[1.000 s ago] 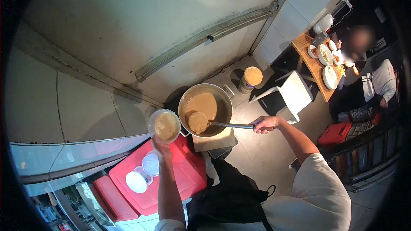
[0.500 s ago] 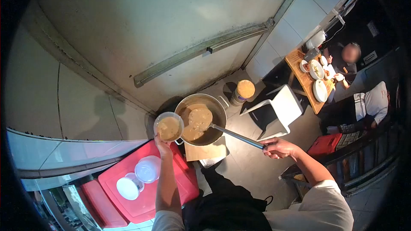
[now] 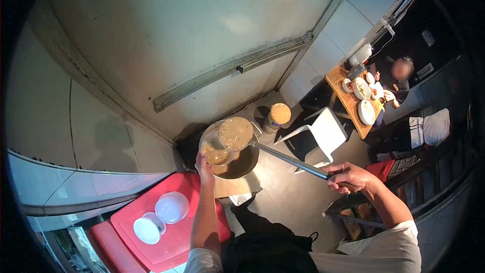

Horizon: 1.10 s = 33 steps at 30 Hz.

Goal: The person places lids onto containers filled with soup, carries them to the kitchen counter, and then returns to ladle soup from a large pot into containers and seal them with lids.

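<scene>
Tan liquid (image 3: 236,132) in ladle (image 3: 295,162) and tub (image 3: 231,160)

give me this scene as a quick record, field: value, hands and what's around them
left hand: holding a tub by its side
right hand: gripping the ladle by its handle
ladle load: brown, lumpy food
tub contents: similar brown food
pot: below the tub and ladle
ladle touching tub: cannot tell
pink surface: holds a clear container and a white container
beyond: white chair, wooden table with dishes, person beside it
</scene>
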Tool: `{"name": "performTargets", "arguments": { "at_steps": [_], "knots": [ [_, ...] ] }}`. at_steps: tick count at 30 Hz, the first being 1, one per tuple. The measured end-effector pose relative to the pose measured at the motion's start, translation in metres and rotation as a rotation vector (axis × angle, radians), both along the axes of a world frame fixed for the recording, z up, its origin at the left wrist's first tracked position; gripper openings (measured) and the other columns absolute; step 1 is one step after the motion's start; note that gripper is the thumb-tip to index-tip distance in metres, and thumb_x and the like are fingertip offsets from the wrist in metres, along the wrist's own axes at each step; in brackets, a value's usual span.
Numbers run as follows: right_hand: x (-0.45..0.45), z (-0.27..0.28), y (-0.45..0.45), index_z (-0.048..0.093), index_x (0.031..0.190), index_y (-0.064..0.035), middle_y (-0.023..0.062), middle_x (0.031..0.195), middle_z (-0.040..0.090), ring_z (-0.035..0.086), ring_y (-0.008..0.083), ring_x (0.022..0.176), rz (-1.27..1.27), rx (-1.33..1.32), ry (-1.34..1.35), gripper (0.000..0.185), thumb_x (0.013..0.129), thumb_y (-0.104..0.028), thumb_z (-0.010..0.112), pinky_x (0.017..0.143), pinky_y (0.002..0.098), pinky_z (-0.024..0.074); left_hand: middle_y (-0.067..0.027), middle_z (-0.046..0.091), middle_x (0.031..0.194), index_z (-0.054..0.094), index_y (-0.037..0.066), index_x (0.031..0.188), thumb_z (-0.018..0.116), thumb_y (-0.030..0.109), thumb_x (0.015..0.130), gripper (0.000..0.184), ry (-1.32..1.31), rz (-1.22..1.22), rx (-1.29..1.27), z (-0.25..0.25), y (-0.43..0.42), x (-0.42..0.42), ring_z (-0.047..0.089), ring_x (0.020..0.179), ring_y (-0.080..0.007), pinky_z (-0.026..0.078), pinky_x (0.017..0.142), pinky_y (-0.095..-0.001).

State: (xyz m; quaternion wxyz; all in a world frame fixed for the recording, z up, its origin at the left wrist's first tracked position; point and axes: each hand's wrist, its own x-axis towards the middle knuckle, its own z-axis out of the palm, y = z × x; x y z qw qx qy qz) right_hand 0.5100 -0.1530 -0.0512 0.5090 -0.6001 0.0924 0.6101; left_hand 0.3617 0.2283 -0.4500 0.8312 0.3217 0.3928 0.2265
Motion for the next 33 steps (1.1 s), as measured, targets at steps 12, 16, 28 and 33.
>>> {"name": "performTargets", "arguments": {
  "at_steps": [12,16,28,33],
  "knots": [
    [-0.073,0.006,0.049,0.048,0.148,-0.0059,0.0003,0.064,0.053,0.051,0.007,0.052,0.493,-0.289,-0.545,0.056,0.095,-0.015,0.066,0.047,0.0262,0.0428,-0.0084,0.054,0.137,0.05,0.013,0.141,0.066,0.037,0.091,0.058,-0.102,0.015,0.007,0.03,-0.022,0.012,0.05,0.13,-0.0258,0.039,0.109,-0.0534],
    [-0.104,-0.019,0.03,0.053,0.141,-0.0019,0.0168,0.067,0.063,0.064,0.0288,0.055,0.684,-0.209,-1.265,0.057,0.088,-0.014,0.069,0.055,0.0386,0.0516,-0.0096,0.054,0.141,0.049,0.009,0.141,0.063,0.041,0.093,0.059,-0.141,-0.025,-0.049,0.016,-0.016,0.0,0.052,0.13,-0.0269,0.042,0.108,-0.0474],
    [-0.166,-0.032,-0.01,0.057,0.139,-0.0082,0.0121,0.076,0.065,0.066,0.0287,0.06,0.792,-0.384,-1.585,0.062,0.079,-0.01,0.071,0.048,0.0412,0.0529,-0.008,0.056,0.14,0.049,0.009,0.14,0.065,0.04,0.092,0.059,-0.36,-0.023,-0.307,0.05,-0.031,-0.006,0.052,0.131,-0.0278,0.039,0.112,-0.0496],
    [-0.174,-0.032,-0.019,0.057,0.14,-0.0054,0.0095,0.076,0.068,0.065,0.023,0.057,0.477,-0.196,-1.441,0.06,0.082,-0.008,0.074,0.046,0.0369,0.0521,-0.0083,0.055,0.141,0.049,0.01,0.14,0.065,0.04,0.091,0.06,-0.342,-0.008,-0.301,0.044,-0.028,-0.009,0.05,0.133,-0.0291,0.039,0.112,-0.052]
  ]
}}
